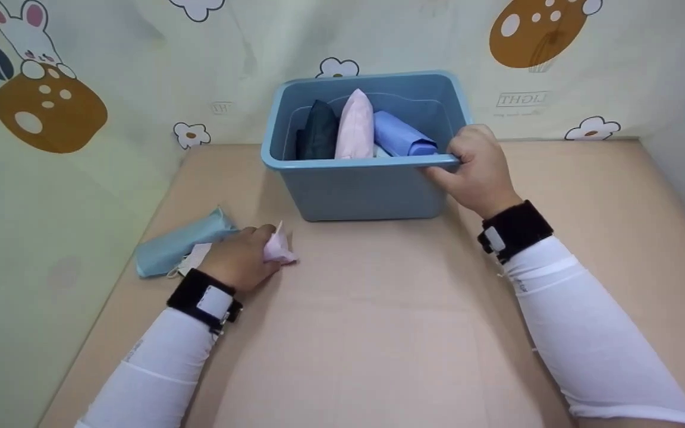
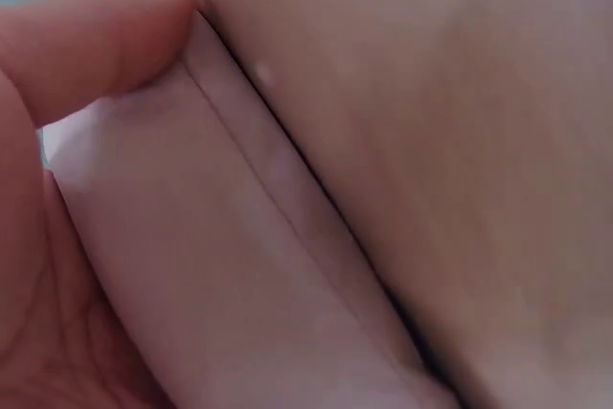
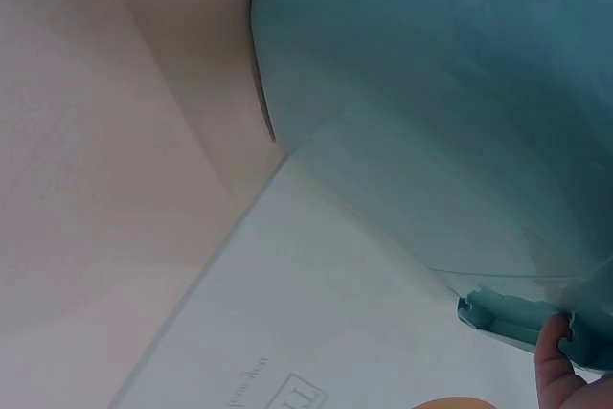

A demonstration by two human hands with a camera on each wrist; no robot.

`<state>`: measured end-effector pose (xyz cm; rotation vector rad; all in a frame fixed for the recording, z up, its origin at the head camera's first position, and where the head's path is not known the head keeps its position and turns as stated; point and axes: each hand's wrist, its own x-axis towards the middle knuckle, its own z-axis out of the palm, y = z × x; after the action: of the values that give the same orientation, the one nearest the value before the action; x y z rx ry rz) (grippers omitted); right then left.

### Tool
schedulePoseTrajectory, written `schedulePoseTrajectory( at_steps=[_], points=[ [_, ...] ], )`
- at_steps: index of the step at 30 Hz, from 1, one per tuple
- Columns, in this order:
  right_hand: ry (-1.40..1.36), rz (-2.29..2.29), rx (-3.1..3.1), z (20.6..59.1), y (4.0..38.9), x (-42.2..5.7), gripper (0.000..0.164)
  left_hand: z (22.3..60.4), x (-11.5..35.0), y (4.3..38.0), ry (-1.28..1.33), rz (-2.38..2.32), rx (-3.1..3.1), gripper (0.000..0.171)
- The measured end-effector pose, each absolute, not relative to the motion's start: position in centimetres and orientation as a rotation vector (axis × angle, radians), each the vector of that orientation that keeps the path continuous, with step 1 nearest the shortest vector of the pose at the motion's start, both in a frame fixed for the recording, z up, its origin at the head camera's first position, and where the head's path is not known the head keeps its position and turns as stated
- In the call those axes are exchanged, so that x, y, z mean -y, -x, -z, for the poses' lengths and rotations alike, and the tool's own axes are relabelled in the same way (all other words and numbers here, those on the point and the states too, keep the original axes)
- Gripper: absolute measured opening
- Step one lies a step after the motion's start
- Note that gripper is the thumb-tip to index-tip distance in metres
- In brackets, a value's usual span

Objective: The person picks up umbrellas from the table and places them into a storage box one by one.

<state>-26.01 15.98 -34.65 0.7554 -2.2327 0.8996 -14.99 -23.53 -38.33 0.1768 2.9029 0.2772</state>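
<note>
My left hand (image 1: 240, 257) grips a pale pink fabric bundle (image 1: 279, 246) low over the table; most of it is hidden under the hand in the head view. In the left wrist view, its seamed side (image 2: 211, 217) runs along my palm, with a digit across the upper end. Beside that hand lies a light blue rolled bundle (image 1: 179, 242). A whitish piece with a thin cord (image 1: 195, 258) shows between them. My right hand (image 1: 478, 169) holds the front right rim of a blue plastic bin (image 1: 366, 193), thumb below the rim.
Inside the bin stand a dark bundle (image 1: 320, 131), a pink bundle (image 1: 355, 128) and a blue rolled bundle (image 1: 403, 134). The bin stands at the back of the beige table (image 1: 366, 333), close to a patterned wall covering (image 1: 247, 77).
</note>
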Motion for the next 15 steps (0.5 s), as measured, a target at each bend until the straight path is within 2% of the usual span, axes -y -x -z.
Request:
schedulePoseTrajectory(
  at_steps=[5,15],
  points=[
    [-0.747,-0.888,2.246,34.49,25.91,-16.12,0.055,38.34,23.4,15.11,-0.209,-0.239,-2.916,0.068],
    [-0.709,-0.913,2.304,34.2,25.5,-15.73,0.049,38.04,23.28,15.11,-0.192,-0.228,-2.911,0.061]
  ],
)
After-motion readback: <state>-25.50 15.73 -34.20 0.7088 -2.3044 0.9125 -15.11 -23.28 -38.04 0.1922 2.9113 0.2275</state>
